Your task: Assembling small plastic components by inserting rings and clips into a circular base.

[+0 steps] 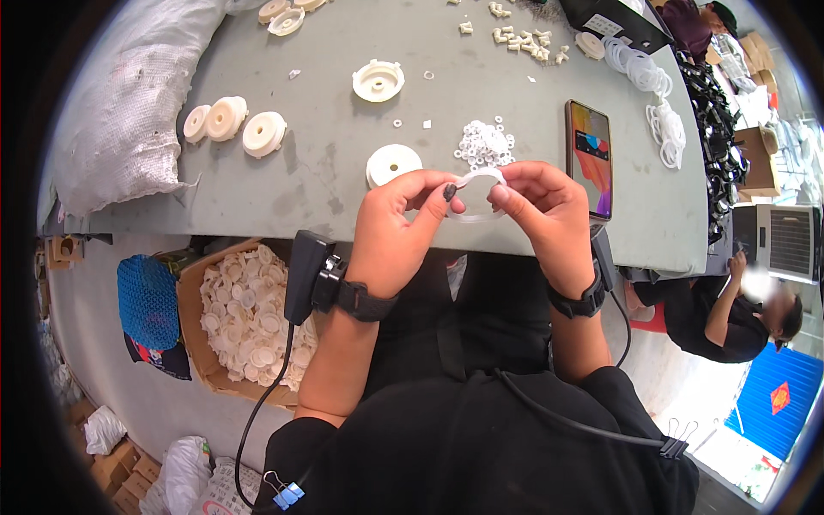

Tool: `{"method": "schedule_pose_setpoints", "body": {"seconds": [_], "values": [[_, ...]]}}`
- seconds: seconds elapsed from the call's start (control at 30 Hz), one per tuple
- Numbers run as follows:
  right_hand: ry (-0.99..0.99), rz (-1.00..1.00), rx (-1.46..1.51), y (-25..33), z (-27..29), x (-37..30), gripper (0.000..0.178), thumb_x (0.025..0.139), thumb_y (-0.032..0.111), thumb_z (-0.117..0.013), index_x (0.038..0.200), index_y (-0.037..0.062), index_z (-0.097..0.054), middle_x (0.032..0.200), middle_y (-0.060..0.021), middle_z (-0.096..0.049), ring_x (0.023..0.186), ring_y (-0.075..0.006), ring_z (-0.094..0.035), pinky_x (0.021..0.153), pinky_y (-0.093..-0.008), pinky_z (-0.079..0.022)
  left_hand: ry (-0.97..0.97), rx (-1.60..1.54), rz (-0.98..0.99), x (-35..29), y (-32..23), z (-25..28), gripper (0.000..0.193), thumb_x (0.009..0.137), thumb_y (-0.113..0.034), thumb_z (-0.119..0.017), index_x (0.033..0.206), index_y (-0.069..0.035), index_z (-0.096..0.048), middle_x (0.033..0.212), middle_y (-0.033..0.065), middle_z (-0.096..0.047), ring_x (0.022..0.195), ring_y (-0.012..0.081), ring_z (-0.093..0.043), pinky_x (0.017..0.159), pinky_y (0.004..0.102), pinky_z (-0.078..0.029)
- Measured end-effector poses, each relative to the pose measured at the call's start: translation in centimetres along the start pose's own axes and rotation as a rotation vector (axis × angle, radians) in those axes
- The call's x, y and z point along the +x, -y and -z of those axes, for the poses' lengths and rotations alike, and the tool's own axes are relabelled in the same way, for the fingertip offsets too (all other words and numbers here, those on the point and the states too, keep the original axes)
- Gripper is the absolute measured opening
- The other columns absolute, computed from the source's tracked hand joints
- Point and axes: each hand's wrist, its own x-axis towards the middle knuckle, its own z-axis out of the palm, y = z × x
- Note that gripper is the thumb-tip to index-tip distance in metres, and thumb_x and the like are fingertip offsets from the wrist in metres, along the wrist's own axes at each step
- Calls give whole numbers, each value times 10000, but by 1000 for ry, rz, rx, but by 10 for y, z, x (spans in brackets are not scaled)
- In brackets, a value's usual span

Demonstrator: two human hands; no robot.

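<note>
Black shirt (463, 438), foremost; left hand (395, 225) and right hand (554, 219) pinching opposite sides of one white ring (485, 172), partly finger-hidden, seemingly soft, above counter (657, 219) edge, near small white washers (485, 144)

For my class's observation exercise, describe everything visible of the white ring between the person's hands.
The white ring is a narrow, smooth-looking loop with an open centre, apparently plastic or rubber. Its outline looks somewhat bent, not perfectly round. The left hand holds its left side and the right hand its right, with thumbs and fingers hiding parts of it. It appears raised over the grey table, close to the near edge.
</note>
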Motion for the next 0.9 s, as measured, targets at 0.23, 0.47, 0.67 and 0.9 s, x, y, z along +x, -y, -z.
{"method": "schedule_pose_setpoints", "body": {"seconds": [0.23, 0.47, 0.67, 0.9], "values": [[146, 5, 4, -12, 6, 4, 190, 907, 144, -573, 994, -19, -617, 814, -34, -630, 702, -78, -570, 643, -215, -467, 1, -98, -85, -2, 8, 3, 216, 958, -184, -501, 996, 5, -598, 825, 8, -596, 745, 80, -527, 696, 234, -412], [271, -243, 492, -18, -7, 7, 215, 932, 189, -534, 983, -2, -618, 836, -46, -621, 670, -71, -547, 601, -209, -461, 12, -487, 107, -5, 18, 14, 202, 928, -160, -558, 1012, 17, -605, 844, 29, -606, 672, 69, -527, 600, 222, -433], [159, -125, 205, -23, -23, 22, 189, 886, 149, -605, 986, -11, -612, 832, -62, -652, 648, -80, -566, 594, -214, -472, -285, -22, -29, -5, 22, 25, 140, 865, -97, -637, 966, 0, -636, 890, 52, -623, 610, 80, -534, 576, 224, -440], [129, -62, -45, -30, -41, 45, 200, 863, 163, -639, 965, -9, -625, 810, -49, -663, 658, -72, -572, 576, -219, -469, -508, 699, -484, 7, 32, 41, 123, 825, -100, -667, 928, -35, -647, 834, 81, -611, 582, 115, -532, 564, 242, -440]]}}
